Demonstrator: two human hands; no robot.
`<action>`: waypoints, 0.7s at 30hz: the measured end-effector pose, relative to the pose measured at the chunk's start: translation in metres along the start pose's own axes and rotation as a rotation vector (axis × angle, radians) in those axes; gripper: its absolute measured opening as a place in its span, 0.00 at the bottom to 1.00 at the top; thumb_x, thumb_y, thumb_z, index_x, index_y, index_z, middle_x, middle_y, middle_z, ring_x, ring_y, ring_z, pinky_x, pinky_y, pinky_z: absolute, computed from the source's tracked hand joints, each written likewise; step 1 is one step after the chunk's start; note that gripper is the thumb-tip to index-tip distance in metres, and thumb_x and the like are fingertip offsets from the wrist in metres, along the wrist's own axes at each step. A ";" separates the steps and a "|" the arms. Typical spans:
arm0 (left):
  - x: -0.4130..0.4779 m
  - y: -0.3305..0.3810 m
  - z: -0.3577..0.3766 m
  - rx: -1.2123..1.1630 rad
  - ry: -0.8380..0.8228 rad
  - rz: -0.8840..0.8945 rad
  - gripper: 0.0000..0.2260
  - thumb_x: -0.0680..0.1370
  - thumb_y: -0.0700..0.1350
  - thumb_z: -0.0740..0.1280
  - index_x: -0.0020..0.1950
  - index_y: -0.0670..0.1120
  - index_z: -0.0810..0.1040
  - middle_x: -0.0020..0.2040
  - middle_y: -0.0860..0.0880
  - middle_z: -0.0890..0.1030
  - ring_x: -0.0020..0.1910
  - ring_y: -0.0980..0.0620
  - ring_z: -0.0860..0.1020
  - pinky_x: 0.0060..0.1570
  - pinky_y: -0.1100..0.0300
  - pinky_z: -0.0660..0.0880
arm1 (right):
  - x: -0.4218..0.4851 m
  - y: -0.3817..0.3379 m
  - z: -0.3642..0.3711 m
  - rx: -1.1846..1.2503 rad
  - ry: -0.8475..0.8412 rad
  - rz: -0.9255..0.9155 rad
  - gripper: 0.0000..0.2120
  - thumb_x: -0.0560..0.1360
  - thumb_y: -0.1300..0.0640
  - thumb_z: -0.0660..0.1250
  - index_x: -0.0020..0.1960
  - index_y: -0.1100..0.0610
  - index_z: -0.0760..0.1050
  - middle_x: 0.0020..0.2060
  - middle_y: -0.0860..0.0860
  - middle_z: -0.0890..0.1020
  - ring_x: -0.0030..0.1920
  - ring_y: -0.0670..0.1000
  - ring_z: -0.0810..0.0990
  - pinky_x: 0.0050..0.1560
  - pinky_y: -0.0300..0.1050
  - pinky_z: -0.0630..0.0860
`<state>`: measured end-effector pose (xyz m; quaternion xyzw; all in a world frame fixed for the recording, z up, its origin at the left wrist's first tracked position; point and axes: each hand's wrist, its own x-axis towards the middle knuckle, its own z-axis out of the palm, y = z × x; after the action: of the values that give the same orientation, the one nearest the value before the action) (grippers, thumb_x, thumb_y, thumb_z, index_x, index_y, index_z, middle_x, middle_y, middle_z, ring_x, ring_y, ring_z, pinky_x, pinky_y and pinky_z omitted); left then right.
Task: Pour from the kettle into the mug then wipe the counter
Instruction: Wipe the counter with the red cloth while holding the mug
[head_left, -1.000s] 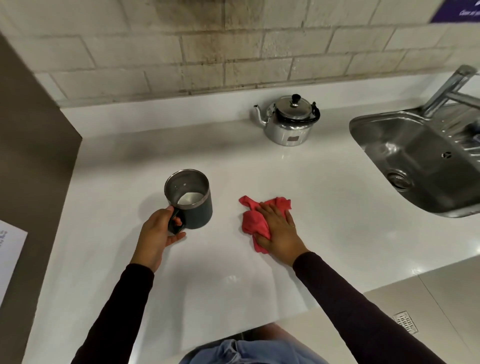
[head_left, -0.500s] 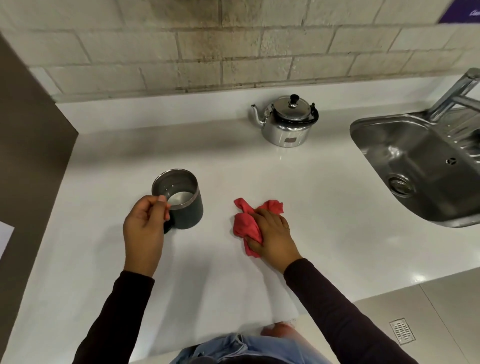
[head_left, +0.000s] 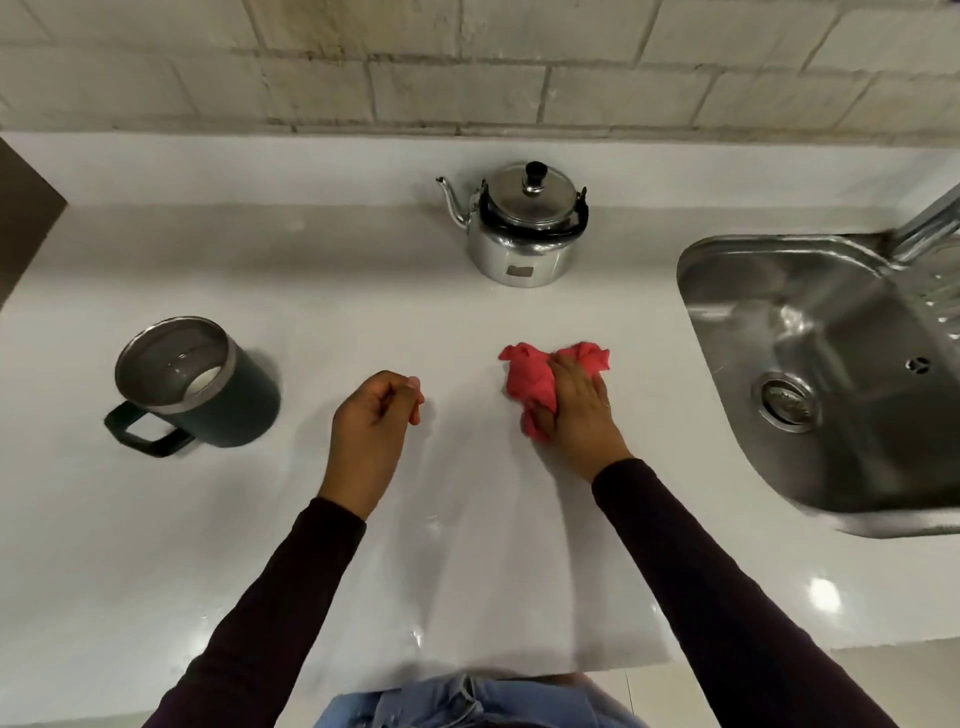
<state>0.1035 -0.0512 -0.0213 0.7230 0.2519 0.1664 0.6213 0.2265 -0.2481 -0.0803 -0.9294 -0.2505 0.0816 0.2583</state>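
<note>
R hand (head_left: 576, 410) pressing cloth (head_left: 530, 379), fingers straight, twd counter's (head_left: 363, 291) right edge; L hand (head_left: 371, 426) loosely curled, empty, betw mug (head_left: 208, 384) & cloth. Likely wiping leftward next.

Left grip (head_left: 371, 431) hovers, fingers loosely curled; right grip (head_left: 576, 410) lies palm-down, fingers straight; both forearms reach far.

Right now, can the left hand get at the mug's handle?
Probably yes. The left hand hovers empty over bare counter right of the mug; the handle juts from the mug's near-left side, so the hand must come round the front. Nothing lies between.
</note>
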 end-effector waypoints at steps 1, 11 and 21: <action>0.000 -0.001 0.014 0.005 0.001 -0.006 0.14 0.77 0.43 0.62 0.32 0.53 0.74 0.28 0.58 0.75 0.33 0.60 0.73 0.38 0.71 0.69 | 0.015 0.011 -0.008 -0.020 0.013 -0.009 0.29 0.75 0.55 0.65 0.73 0.58 0.62 0.71 0.55 0.67 0.75 0.54 0.58 0.75 0.55 0.52; 0.010 0.012 0.076 0.087 0.054 0.009 0.13 0.77 0.48 0.62 0.31 0.52 0.73 0.28 0.58 0.76 0.32 0.62 0.73 0.36 0.76 0.67 | 0.167 0.084 -0.063 -0.077 0.072 0.159 0.25 0.78 0.54 0.58 0.71 0.65 0.61 0.70 0.61 0.66 0.73 0.57 0.60 0.73 0.58 0.52; 0.011 0.010 0.077 0.079 0.065 -0.043 0.15 0.76 0.47 0.63 0.29 0.55 0.74 0.28 0.58 0.77 0.33 0.63 0.74 0.35 0.76 0.66 | 0.218 0.097 -0.076 -0.121 0.037 0.245 0.28 0.78 0.50 0.57 0.73 0.63 0.58 0.73 0.59 0.63 0.75 0.56 0.56 0.75 0.59 0.50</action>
<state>0.1564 -0.1090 -0.0259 0.7357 0.2937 0.1663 0.5872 0.4770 -0.2426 -0.0709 -0.9683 -0.1348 0.0805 0.1945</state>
